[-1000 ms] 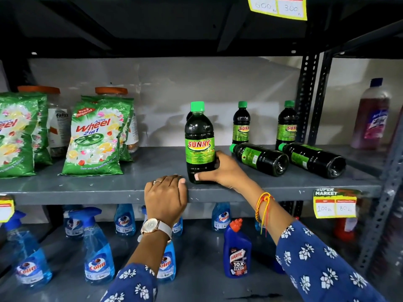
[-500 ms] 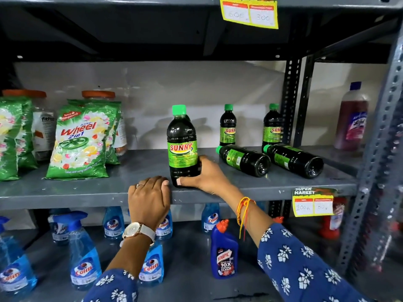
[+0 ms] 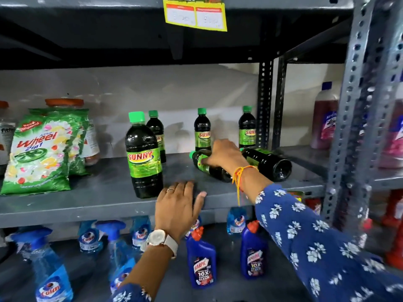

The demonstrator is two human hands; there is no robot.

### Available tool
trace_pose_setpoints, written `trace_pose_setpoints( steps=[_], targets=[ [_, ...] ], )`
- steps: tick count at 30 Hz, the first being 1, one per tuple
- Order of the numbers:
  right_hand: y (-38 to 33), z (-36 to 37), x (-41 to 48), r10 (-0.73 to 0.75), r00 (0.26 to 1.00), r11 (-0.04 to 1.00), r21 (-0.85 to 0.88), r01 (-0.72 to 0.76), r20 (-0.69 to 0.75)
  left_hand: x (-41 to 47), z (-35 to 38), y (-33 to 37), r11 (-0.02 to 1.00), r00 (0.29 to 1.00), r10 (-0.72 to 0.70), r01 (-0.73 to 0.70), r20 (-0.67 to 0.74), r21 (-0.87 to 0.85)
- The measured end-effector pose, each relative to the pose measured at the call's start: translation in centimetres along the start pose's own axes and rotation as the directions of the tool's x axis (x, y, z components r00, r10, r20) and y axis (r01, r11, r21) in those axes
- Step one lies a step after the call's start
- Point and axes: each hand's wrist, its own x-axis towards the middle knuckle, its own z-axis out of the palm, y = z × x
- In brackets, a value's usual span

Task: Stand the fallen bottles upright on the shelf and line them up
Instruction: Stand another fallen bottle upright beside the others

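Observation:
Dark Sunny bottles with green caps stand on the grey shelf (image 3: 87, 203). One upright bottle (image 3: 144, 158) is at the front, with another (image 3: 157, 136) just behind it. Two more, the middle one (image 3: 202, 131) and the right one (image 3: 247, 129), stand at the back. Two bottles lie on their sides: my right hand (image 3: 224, 155) is wrapped over the near fallen bottle (image 3: 211, 168), and the other fallen bottle (image 3: 270, 163) lies to its right. My left hand (image 3: 177, 205) rests flat on the shelf's front edge, fingers spread, holding nothing.
Green Wheel detergent bags (image 3: 41, 153) and orange-lidded jars (image 3: 65, 103) fill the shelf's left. A perforated metal upright (image 3: 265, 105) bounds the right; a purple bottle (image 3: 325, 118) stands beyond. Blue Colin sprays (image 3: 52, 280) and Harpic bottles (image 3: 201, 267) sit on the lower shelf.
My right hand let go of the upright front bottle and moved right onto the near fallen bottle. My left hand slid right along the shelf edge and opened flat.

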Motion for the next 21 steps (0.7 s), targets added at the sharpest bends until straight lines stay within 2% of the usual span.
trace_pose_setpoints(
  steps=[5, 9, 11, 13, 15, 17, 19, 21],
  targets=[
    [-0.3, 1.9, 0.4, 0.059, 0.998, 0.955, -0.292, -0.056, 0.0, 0.3, 0.4, 0.2, 0.999, 1.0, -0.011, 0.012, -0.02, 0.038],
    [0.5, 2.2, 0.2, 0.033, 0.998, 0.966, -0.256, -0.047, -0.06, -0.1, 0.6, 0.3, 0.999, 0.999, -0.011, 0.012, -0.045, 0.032],
    [1.3, 2.1, -0.1, 0.047, 0.994, 0.991, -0.121, -0.059, -0.097, -0.2, 0.6, 0.3, 0.999, 0.999, -0.013, 0.015, -0.043, 0.036],
    [2.2, 2.0, -0.3, 0.084, 0.984, 0.986, 0.155, -0.059, -0.159, -0.2, 0.6, 0.3, 0.999, 0.999, -0.017, 0.019, -0.041, 0.035],
    [2.8, 2.1, -0.4, 0.104, 0.972, 0.875, 0.484, 0.012, -0.212, -0.2, 0.6, 0.2, 0.999, 0.999, -0.023, 0.024, -0.046, 0.031],
    [2.8, 2.3, -0.8, 0.119, 0.964, 0.72, 0.689, 0.08, -0.236, -0.1, 0.7, 0.3, 0.999, 0.998, -0.029, 0.03, -0.05, 0.022],
    [2.7, 2.9, -1.2, 0.139, 0.963, 0.625, 0.775, 0.094, -0.229, -0.1, 0.7, 0.3, 0.999, 0.998, -0.033, 0.034, -0.049, 0.015],
    [2.8, 3.4, -1.3, 0.145, 0.966, 0.581, 0.809, 0.092, -0.214, -0.1, 0.7, 0.3, 0.999, 0.998, -0.033, 0.034, -0.05, 0.009]
  ],
)
